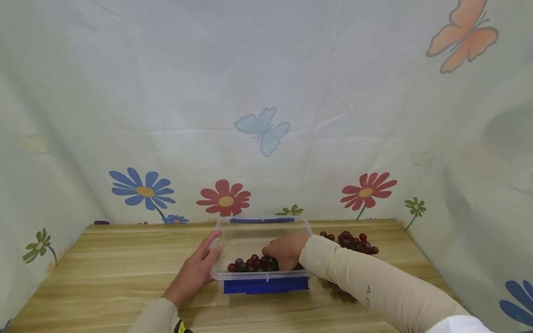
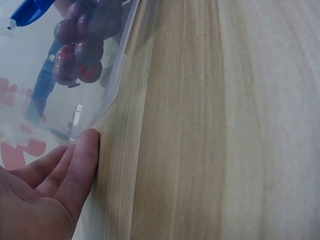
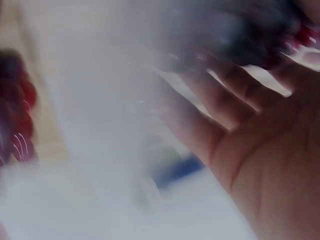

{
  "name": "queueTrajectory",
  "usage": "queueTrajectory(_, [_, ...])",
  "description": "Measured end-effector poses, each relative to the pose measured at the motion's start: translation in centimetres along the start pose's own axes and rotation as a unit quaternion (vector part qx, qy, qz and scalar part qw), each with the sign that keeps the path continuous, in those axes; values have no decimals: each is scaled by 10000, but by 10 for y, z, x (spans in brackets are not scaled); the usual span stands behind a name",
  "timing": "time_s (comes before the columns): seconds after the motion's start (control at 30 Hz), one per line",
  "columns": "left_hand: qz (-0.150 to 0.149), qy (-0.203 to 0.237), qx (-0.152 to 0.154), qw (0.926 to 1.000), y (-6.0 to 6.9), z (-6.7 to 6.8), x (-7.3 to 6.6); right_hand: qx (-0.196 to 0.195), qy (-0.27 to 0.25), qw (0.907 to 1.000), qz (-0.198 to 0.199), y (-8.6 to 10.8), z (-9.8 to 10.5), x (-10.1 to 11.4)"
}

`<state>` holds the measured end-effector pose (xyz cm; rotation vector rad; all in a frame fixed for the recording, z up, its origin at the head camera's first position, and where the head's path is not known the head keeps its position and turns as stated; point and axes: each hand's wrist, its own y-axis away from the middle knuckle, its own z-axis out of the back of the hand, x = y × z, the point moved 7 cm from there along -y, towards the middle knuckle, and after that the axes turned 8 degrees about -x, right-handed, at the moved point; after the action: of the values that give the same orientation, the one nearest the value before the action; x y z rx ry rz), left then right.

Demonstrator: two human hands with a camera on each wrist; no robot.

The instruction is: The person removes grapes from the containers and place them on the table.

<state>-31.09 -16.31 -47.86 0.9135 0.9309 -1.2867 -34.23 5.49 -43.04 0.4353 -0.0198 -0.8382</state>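
Observation:
A clear plastic food container with blue clips stands on the table. Inside it lies a bunch of dark red grapes, seen through the wall in the left wrist view. My left hand rests against the container's left side, its fingers fairly straight at a corner. Over the rim reaches my right hand, down among the grapes. In the blurred right wrist view its fingers are extended and touch dark grapes. The thumb of that hand is hard to make out.
Another bunch of grapes lies on the wooden table, to the right of the container and partly behind the right forearm. A white curtain printed with flowers and butterflies surrounds the table at the back and sides.

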Motion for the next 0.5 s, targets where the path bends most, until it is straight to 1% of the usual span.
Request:
queueTrajectory(0.1, [-10, -27, 8, 10000, 0, 0, 1, -25, -178, 9998, 12, -1, -7, -3])
queueTrajectory(0.27, [-8, 115, 65, 9999, -1, -1, 1, 139, -597, 9981, 32, -2, -15, -6])
queueTrajectory(0.33, [4, 155, 71, 9999, -1, -1, 1, 171, -642, 9978, 76, -2, -16, -6])
queueTrajectory(0.5, [24, 76, 37, 10000, -1, 0, 0, 41, -713, 9971, 273, -3, -15, -6])
